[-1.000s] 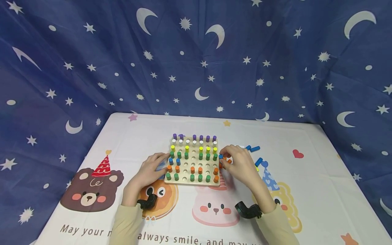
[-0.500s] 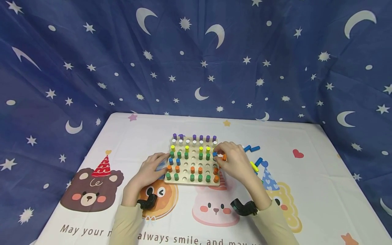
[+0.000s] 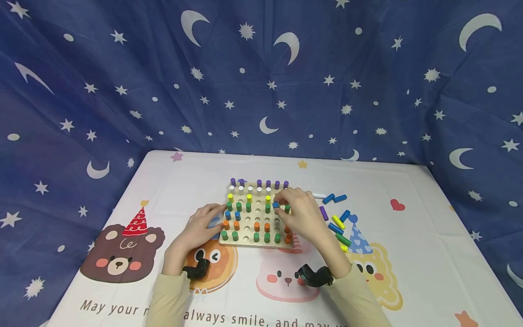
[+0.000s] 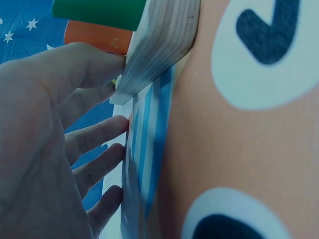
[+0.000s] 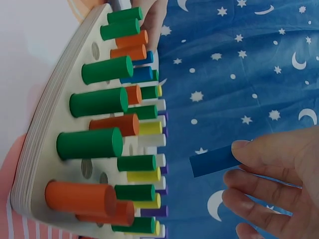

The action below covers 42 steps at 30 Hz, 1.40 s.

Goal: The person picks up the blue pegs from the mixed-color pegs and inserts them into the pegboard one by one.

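A pale wooden pegboard (image 3: 253, 245) stands in the middle of the table, with rows of purple, white, yellow, green, blue and orange pegs and some bare holes. My right hand (image 3: 304, 215) pinches a blue peg (image 5: 214, 162) between thumb and fingers. In the right wrist view this peg is held apart from the board, tilted, its far end free. At the board's left edge is my left hand (image 3: 198, 229), fingers loosely extended. Its thumb (image 4: 97, 64) touches the board's side by an orange peg (image 4: 97, 37) and a green peg (image 4: 99, 12).
Right of the board lie loose pegs: a purple peg (image 3: 323, 213), a green peg (image 3: 343, 239), yellow pegs and several blue ones. A white peg (image 3: 318, 196) lies behind them. The cloth (image 3: 429, 254) has printed animals; a blue starry curtain (image 3: 261, 91) hangs behind.
My right hand has moved left with the blue peg, from beside the board's right edge to over its right part. More loose pegs now show behind it. My left hand stays put.
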{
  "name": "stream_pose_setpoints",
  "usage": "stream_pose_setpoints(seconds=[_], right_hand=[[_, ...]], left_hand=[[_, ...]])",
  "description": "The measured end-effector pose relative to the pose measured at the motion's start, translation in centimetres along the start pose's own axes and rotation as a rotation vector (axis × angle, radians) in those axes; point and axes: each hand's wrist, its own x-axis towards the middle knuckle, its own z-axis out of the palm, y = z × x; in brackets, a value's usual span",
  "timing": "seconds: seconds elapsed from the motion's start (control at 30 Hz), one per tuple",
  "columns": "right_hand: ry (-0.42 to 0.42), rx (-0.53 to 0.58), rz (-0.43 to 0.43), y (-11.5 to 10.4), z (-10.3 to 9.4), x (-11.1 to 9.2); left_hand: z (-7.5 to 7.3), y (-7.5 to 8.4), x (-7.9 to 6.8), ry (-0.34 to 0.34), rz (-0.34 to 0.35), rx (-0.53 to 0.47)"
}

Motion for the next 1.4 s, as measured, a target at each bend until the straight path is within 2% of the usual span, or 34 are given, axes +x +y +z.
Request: stream_pose_setpoints(seconds=[0.33, 0.6, 1.0, 1.4], right_hand=[[-0.006, -0.004, -0.013, -0.8, 0.8, 0.4], [-0.021, 0.036, -0.034, -1.3, 1.7, 0.9], [-0.057, 0.124, -0.018, -1.3, 3.6, 1.5], [-0.081, 0.183, 0.033, -0.9, 5.8, 1.6]], left_hand=[[-0.1, 0.1, 0.0, 0.001, 0.006, -0.003], [-0.1, 0.0, 0.0, -0.001, 0.001, 0.002], [-0.1, 0.1, 0.0, -0.003, 0.004, 0.007], [-0.3, 0.3, -0.1, -0.015, -0.005, 0.004]])
